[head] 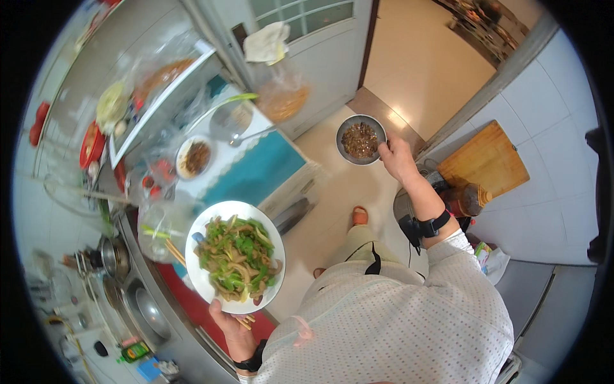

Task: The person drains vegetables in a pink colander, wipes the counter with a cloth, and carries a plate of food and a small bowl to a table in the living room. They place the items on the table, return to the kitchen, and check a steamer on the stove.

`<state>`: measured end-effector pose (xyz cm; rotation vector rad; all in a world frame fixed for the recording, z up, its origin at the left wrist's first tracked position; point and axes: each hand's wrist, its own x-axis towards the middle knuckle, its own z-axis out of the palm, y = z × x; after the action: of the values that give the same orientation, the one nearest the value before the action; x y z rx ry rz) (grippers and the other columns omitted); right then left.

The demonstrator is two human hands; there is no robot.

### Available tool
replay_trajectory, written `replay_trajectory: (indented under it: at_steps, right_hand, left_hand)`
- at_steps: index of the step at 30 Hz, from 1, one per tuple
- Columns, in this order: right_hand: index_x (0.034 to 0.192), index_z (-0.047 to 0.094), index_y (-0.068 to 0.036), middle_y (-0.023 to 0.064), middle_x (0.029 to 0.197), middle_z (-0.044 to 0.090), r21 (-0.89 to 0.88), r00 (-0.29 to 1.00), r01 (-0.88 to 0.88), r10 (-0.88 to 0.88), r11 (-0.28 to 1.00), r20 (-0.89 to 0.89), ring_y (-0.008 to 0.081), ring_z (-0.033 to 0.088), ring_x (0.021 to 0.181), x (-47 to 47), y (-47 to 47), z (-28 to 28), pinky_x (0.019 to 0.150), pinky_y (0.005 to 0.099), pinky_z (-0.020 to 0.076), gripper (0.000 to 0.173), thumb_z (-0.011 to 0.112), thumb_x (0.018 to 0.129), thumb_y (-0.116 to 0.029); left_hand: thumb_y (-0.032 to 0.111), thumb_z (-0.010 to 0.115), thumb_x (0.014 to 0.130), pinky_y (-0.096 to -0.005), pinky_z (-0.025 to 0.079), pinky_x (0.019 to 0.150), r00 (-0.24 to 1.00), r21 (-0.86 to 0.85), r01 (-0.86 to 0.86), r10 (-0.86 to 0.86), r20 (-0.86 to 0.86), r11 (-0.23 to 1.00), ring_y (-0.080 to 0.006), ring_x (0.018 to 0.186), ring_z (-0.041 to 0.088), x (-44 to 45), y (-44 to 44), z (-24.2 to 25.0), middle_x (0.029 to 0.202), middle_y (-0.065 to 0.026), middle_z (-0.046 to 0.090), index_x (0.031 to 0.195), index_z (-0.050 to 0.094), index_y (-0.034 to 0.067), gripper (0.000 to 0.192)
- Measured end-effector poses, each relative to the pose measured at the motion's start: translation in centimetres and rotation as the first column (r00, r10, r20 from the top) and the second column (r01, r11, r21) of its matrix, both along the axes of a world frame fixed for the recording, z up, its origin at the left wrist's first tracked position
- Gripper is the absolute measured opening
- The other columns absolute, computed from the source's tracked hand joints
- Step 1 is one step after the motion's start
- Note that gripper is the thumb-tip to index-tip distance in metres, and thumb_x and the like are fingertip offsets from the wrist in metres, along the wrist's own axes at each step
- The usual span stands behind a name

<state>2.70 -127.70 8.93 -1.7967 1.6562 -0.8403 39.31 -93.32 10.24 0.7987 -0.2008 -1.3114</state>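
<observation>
My left hand [230,326] grips the near rim of a white plate [194,283] heaped with sliced green peppers and pale brown strips [237,257]. Wooden chopsticks [175,252] lie under the plate, their other ends showing by my left fingers. Out to the right, my right hand [397,156] holds a small grey bowl [341,149] by its rim, with dark brown chunky food [360,140] in it. Both vessels are held above the floor and counter level, well apart from each other.
At left, a counter with a teal and white cover [261,165] bears a bowl of brown food [195,157] and plastic bags. A steel sink [148,312] lies lower left. An open door [331,62] stands ahead; a wooden cutting board [484,158] and an oil jug [465,199] are at right.
</observation>
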Motion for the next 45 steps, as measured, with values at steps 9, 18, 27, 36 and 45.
replay_trajectory:
  at_steps: [9,18,27,36,45]
  right_hand:
    - [0.104,0.058,0.003,0.0097,0.066,0.060,0.331,0.972,0.114,-0.174,0.937,0.158,0.0172,0.060,0.060,-16.1,-5.3,3.8,0.056,0.0320,0.0486,0.023,0.050,0.087,-0.010]
    - [0.100,0.060,0.003,0.0053,0.064,0.058,0.486,0.893,0.212,-0.370,0.848,0.255,0.0129,0.056,0.054,-27.8,-19.4,2.6,0.050,0.0284,0.0449,0.020,0.049,0.086,-0.008]
    - [0.097,0.057,0.000,0.0050,0.058,0.054,0.557,0.757,0.333,-0.568,0.761,0.323,0.0125,0.050,0.044,-36.2,-42.0,-4.0,0.039,0.0256,0.0388,0.016,0.047,0.086,-0.006]
    - [0.090,0.054,-0.002,0.0057,0.058,0.053,0.548,0.508,0.533,-0.762,0.645,0.403,0.0130,0.047,0.040,-33.0,-50.9,-4.5,0.035,0.0264,0.0346,0.010,0.046,0.087,-0.006]
    - [0.089,0.055,-0.003,0.0073,0.057,0.056,0.609,0.354,0.607,-0.860,0.510,0.367,0.0109,0.046,0.039,-42.8,-66.6,-8.4,0.034,0.0255,0.0347,0.009,0.048,0.087,-0.009]
  left_hand:
    - [0.047,0.059,0.082,-0.0336,0.056,0.066,0.997,0.258,0.058,-0.044,-0.060,0.964,-0.0222,0.085,0.063,-12.4,-16.6,3.0,0.120,-0.0133,0.057,0.134,0.041,0.005,0.069]
    - [0.042,0.060,0.083,-0.0159,0.030,0.031,0.926,0.098,0.334,-0.308,-0.218,0.937,-0.0025,0.038,0.034,-23.2,-41.7,2.7,0.072,0.0006,0.057,0.115,0.051,0.004,0.050]
    - [0.043,0.052,0.089,-0.0204,0.031,0.039,0.868,0.301,0.482,-0.495,-0.035,0.823,-0.0053,0.042,0.036,-31.2,-72.7,-2.2,0.062,0.0056,0.050,0.103,0.057,0.007,0.038]
    - [0.033,0.057,0.088,-0.0207,0.029,0.041,0.640,0.323,0.735,-0.767,-0.043,0.596,-0.0046,0.044,0.030,-31.2,-96.1,-2.2,0.064,0.0045,0.047,0.101,0.058,0.007,0.029]
    - [0.038,0.062,0.085,-0.0163,0.030,0.039,0.510,0.248,0.845,-0.853,-0.110,0.473,-0.0010,0.045,0.035,-45.4,-119.0,-4.9,0.070,0.0057,0.054,0.104,0.057,0.009,0.035]
